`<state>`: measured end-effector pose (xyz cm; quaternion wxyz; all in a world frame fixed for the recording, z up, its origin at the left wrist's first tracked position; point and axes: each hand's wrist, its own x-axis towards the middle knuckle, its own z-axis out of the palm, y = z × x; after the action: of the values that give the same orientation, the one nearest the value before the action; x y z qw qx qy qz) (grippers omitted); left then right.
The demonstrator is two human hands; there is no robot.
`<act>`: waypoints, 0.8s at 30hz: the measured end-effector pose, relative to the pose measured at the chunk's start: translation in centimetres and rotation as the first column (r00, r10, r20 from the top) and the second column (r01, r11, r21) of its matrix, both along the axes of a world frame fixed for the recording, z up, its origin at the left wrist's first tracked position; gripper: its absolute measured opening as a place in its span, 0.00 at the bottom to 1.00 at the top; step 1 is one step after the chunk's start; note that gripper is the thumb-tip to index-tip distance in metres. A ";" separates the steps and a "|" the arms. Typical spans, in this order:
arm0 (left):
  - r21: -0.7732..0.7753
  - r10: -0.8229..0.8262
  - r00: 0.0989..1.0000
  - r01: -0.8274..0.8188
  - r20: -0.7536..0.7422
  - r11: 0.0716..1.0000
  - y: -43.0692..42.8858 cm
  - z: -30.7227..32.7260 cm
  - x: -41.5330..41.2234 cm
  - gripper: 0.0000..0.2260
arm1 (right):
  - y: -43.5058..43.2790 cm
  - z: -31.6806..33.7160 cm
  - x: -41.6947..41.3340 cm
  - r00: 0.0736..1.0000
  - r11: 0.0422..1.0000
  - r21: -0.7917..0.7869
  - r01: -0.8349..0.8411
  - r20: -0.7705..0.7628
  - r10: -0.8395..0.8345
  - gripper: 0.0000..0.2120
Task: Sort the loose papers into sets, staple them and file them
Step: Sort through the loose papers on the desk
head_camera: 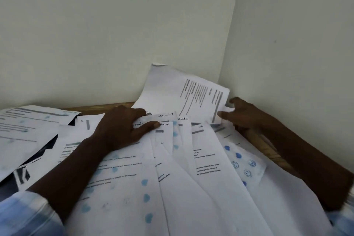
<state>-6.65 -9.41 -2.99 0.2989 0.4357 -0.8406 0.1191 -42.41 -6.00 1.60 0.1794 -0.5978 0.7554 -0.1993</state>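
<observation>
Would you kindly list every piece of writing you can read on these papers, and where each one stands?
"SECTION-7": handwritten atop one fanned sheet
"CTION-8": next sheet rightward, start covered
"TION-5": sheet beneath
"ECTION-": leftward sheet, left hand covers rest
Printed text, raised sheet included: too blurred.
</observation>
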 end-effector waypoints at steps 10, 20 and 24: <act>-0.003 0.015 1.000 -0.015 0.013 1.000 -0.4 -0.2 0.3 0.31 | 4.1 -0.6 -2.1 0.942 0.982 -0.070 -0.177 0.277 0.189 0.02; -0.054 -0.006 0.999 0.004 -0.031 0.999 -0.1 -0.1 0.3 0.25 | 7.7 -0.5 1.4 0.861 0.947 0.023 -0.321 0.424 0.282 0.18; -0.081 -0.041 0.999 0.039 -0.024 0.996 -0.1 -0.1 0.0 0.24 | 9.1 0.4 3.0 0.786 0.871 0.025 -0.490 0.445 0.429 0.25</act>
<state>-6.62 -9.52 -3.09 0.3292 0.4081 -0.8398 0.1411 -39.36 3.12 2.05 0.4241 -0.6917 0.5408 -0.2220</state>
